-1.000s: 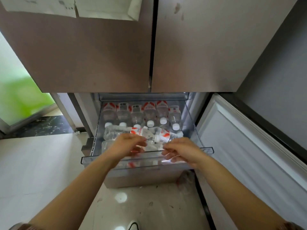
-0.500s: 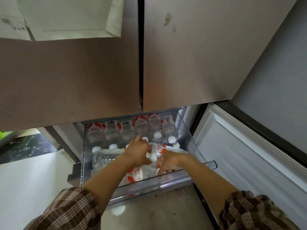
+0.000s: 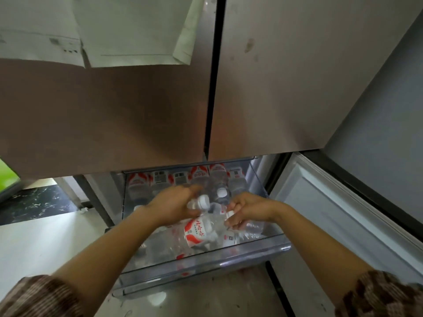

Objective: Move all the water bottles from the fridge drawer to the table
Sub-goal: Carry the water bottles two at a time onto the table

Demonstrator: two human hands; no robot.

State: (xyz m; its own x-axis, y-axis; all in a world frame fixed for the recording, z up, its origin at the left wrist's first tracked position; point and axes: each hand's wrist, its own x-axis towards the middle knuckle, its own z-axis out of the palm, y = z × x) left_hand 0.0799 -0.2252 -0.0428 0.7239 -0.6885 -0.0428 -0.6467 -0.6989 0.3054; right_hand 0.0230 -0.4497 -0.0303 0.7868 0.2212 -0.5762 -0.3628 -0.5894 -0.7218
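Head camera gives me checked sleeves [image 3: 41, 296] at 7 and 5 o'clock, with both forearms reaching into the open drawer [image 3: 206, 266], whose clear front rim crosses the frame at 6 o'clock. Just behind that rim, loose bottles lie on their sides. The red-label bottle [image 3: 196, 229] lies crosswise beneath both hands.

The left hand [image 3: 174, 205] is curled round the neck end of a tilted bottle [image 3: 201, 202], white cap pointing toward 3 o'clock. The right hand [image 3: 249, 209], at the drawer's 3 o'clock side, has its fingers clenched on a clear bottle [image 3: 253, 226] lying there, though blur hides the exact hold.

Farther back, at 12 o'clock, standing bottles [image 3: 219, 177] line the rear wall beneath the closed fridge doors [image 3: 137, 110]. I see no table.

I judge the step to be lifting one bottle per hand. I'd take each on the body rather than the cap, raise it straight over the rim, and keep knuckles off the back row.
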